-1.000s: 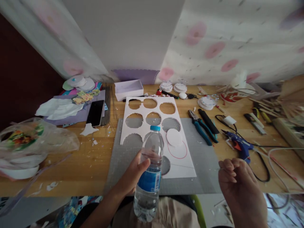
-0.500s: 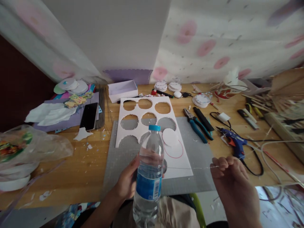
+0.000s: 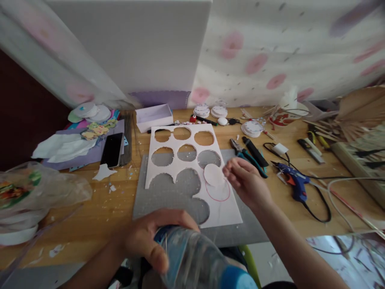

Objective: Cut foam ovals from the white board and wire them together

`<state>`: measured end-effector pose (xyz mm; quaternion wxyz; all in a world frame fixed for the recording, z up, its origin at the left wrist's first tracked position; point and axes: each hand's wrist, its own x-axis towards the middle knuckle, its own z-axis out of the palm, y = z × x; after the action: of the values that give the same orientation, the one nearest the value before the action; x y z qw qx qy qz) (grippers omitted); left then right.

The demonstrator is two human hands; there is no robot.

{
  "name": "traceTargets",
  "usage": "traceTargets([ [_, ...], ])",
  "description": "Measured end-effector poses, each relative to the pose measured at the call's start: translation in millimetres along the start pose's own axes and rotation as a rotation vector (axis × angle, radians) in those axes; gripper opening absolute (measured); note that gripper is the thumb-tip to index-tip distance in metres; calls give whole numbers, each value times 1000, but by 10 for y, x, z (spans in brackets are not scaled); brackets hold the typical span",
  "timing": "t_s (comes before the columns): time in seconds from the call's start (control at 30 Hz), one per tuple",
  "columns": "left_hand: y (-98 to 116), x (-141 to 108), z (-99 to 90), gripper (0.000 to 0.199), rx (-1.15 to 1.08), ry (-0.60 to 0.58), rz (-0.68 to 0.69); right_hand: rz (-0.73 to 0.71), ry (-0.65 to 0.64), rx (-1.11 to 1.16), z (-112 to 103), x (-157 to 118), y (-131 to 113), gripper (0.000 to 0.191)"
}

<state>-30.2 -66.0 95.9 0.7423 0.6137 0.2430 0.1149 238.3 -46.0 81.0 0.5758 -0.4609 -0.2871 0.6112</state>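
Observation:
A clear plastic bottle [image 3: 198, 259] with a blue cap and blue label lies tilted at the bottom centre, its cap toward the lower right. My left hand [image 3: 150, 237] is wrapped round its label end. Over the right edge of the white board [image 3: 225, 208], my right hand [image 3: 243, 176] has its fingers pinched together; whatever they hold is too small to make out. Several round holes are cut in the board. A white disc [image 3: 213, 175] rests on it beside my right fingertips, partly over a pink drawn circle. Under the board is a grey mat [image 3: 168, 233].
Pliers [image 3: 252, 160], a black-handled tool [image 3: 255, 151] and a blue glue gun [image 3: 296, 180] with cables lie at the right. A phone [image 3: 112, 150], papers and a plastic bag [image 3: 60, 186] are at the left. An open box [image 3: 155, 116] stands behind.
The bottle has gone from upright to tilted, cap toward the lower right, with my left hand still round it. My right hand has moved left, from beside the glue gun to the board's edge.

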Motion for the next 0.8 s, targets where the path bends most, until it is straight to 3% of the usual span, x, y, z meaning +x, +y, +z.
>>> traceTargets([
  [0.07,150,-41,-75,67,164,-37,-52,-60,-100,-76,182,205,2,31],
  [0.17,226,-52,-132,55,505,69,-114,-140,-240,-167,450,452,15,33],
  [0.3,40,-5,-151,57,806,219,-195,-269,-353,-267,746,587,23,33],
  [0.4,-117,60,-150,49,953,336,-225,-365,-366,-308,870,555,23,33],
  [0.6,-222,272,-125,40,1151,587,-292,-445,-221,-395,802,197,115,31],
  [0.8,-184,394,-107,36,1155,617,-378,-493,-56,-442,531,-388,453,26],
])
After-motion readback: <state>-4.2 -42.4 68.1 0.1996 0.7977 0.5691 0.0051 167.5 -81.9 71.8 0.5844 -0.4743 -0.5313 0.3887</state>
